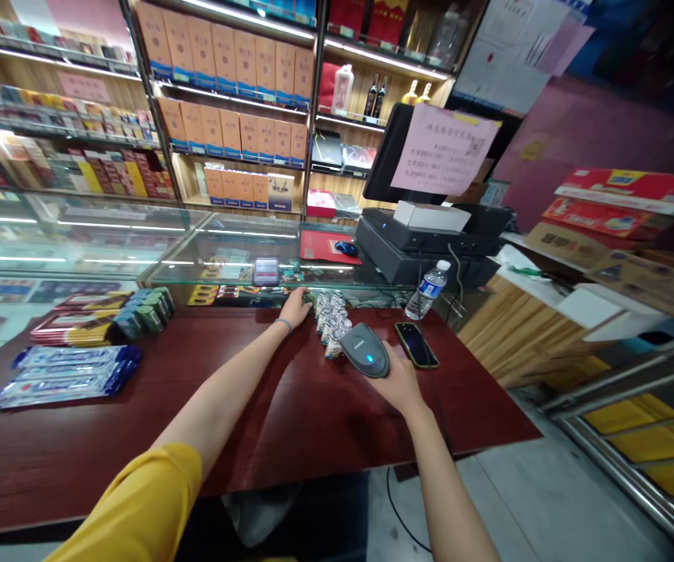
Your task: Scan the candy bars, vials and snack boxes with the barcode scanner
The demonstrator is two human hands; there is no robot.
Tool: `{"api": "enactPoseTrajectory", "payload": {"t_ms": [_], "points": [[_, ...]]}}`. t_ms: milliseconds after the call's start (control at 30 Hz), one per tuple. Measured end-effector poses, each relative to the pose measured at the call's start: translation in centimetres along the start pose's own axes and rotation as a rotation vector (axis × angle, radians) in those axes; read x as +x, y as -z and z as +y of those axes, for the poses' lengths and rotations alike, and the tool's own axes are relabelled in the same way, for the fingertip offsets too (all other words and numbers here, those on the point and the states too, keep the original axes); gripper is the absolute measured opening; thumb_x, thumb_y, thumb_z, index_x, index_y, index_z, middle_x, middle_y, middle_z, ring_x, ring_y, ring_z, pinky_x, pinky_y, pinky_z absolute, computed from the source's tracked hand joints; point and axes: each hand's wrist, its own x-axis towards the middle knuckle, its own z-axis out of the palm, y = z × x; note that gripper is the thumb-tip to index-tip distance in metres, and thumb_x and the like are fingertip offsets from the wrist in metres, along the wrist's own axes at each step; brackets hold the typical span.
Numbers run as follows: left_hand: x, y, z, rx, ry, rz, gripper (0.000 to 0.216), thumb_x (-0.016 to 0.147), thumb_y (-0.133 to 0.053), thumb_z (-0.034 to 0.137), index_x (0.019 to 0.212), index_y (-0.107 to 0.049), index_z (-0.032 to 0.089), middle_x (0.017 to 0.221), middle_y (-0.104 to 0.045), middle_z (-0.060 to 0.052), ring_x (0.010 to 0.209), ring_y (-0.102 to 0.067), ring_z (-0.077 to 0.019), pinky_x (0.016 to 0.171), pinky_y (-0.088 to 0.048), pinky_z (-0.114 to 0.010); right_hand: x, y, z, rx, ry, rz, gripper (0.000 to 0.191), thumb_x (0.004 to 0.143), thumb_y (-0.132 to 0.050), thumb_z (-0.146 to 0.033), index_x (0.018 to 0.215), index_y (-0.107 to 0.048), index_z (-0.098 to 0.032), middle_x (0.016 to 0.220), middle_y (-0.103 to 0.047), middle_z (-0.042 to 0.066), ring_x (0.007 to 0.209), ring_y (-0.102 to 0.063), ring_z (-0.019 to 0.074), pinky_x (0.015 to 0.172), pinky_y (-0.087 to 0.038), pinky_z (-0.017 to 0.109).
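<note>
My right hand [399,382] is closed round a grey barcode scanner [365,349] with a blue light, held just above the dark red counter [290,406]. The scanner's head sits right beside a shrink-wrapped pack of small bottles [331,320]. My left hand [295,307] reaches out and rests on the far left end of that pack, fingers curled against it. A black phone [416,344] lies flat on the counter just right of the scanner.
A water bottle [428,289] stands behind the phone. A till with a screen [424,226] sits at the back right. Packs of goods [73,371] lie on the counter's left. A glass display case [138,250] and stocked shelves stand behind. Cardboard boxes [623,226] pile at the right.
</note>
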Motion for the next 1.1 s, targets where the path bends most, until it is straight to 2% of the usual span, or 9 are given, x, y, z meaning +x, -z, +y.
{"api": "enactPoseTrajectory", "payload": {"t_ms": [100, 167, 300, 500, 600, 733, 900, 1100], "points": [[0.0, -0.4, -0.3, -0.059, 0.068, -0.005, 0.036, 0.076, -0.064, 0.007, 0.108, -0.053, 0.018, 0.096, -0.060, -0.006, 0.093, -0.059, -0.0224, 0.096, -0.045, -0.042, 0.2, -0.2, -0.2, -0.013, -0.011, -0.003, 0.034, 0.077, -0.066, -0.032, 0.110, -0.061, -0.024, 0.082, -0.075, 0.003, 0.073, -0.074, 0.0249, 0.059, -0.049, 0.027], [-0.4, -0.2, -0.2, -0.078, 0.063, -0.004, 0.034, 0.075, -0.065, 0.007, 0.104, -0.053, 0.020, 0.090, -0.058, -0.003, 0.087, -0.059, -0.0212, 0.094, -0.045, -0.041, 0.5, -0.3, -0.6, -0.024, -0.011, 0.000, 0.034, 0.077, -0.066, -0.031, 0.109, -0.061, -0.025, 0.082, -0.075, 0.003, 0.073, -0.073, 0.0250, 0.058, -0.049, 0.026], [-2.6, 1.7, 0.6, -0.129, -0.011, 0.039, 0.030, 0.076, -0.065, 0.010, 0.103, -0.055, 0.020, 0.094, -0.059, -0.005, 0.088, -0.058, -0.0207, 0.092, -0.045, -0.038, 1.0, -0.8, -1.5, -0.033, -0.007, 0.033, 0.036, 0.077, -0.066, -0.033, 0.111, -0.061, -0.026, 0.083, -0.076, 0.004, 0.074, -0.074, 0.0267, 0.059, -0.050, 0.028], [-8.2, 7.2, 2.0, -0.367, 0.074, 0.187, 0.038, 0.083, -0.065, 0.022, 0.119, -0.057, 0.022, 0.101, -0.061, -0.006, 0.092, -0.059, -0.0189, 0.087, -0.047, -0.033, 1.7, -3.9, -2.6, -0.010, 0.028, 0.115, 0.050, 0.076, -0.067, -0.039, 0.122, -0.057, -0.023, 0.081, -0.076, 0.005, 0.072, -0.074, 0.0292, 0.059, -0.051, 0.030], [-11.0, 10.7, 1.9, -0.452, 0.129, 0.224, 0.043, 0.084, -0.068, 0.029, 0.126, -0.059, 0.023, 0.104, -0.062, -0.006, 0.091, -0.059, -0.0169, 0.082, -0.047, -0.030, 2.3, -6.0, -3.7, 0.039, 0.083, 0.137, 0.050, 0.076, -0.067, -0.038, 0.122, -0.057, -0.021, 0.083, -0.076, 0.007, 0.072, -0.074, 0.0285, 0.061, -0.053, 0.031], [-13.8, 14.9, 1.0, -0.667, 0.275, 0.252, 0.054, 0.084, -0.071, 0.036, 0.134, -0.055, 0.025, 0.103, -0.065, -0.005, 0.083, -0.060, -0.0135, 0.068, -0.047, -0.023, 3.3, -8.7, -5.7, 0.066, 0.139, 0.141, 0.050, 0.074, -0.068, -0.039, 0.120, -0.058, -0.020, 0.082, -0.075, 0.007, 0.072, -0.073, 0.0293, 0.063, -0.055, 0.034], [-15.1, 18.1, -0.3, -1.025, 0.444, 0.301, 0.043, 0.083, -0.074, 0.031, 0.123, -0.061, 0.023, 0.115, -0.067, -0.006, 0.087, -0.063, -0.0123, 0.067, -0.050, -0.021, 3.6, -11.3, -8.3, 0.107, 0.154, 0.065, 0.044, 0.075, -0.066, -0.036, 0.116, -0.058, -0.022, 0.079, -0.074, 0.004, 0.071, -0.072, 0.0273, 0.063, -0.054, 0.033], [-14.6, 18.8, -1.9, -1.237, 0.551, 0.299, 0.021, 0.091, -0.065, 0.028, 0.112, -0.065, 0.022, 0.121, -0.067, -0.006, 0.084, -0.063, -0.0099, 0.065, -0.052, -0.020, 2.3, -12.5, -9.4, 0.179, 0.251, -0.128, 0.053, 0.075, -0.064, -0.028, 0.126, -0.051, -0.023, 0.090, -0.076, 0.005, 0.074, -0.074, 0.0262, 0.064, -0.053, 0.030]]}}
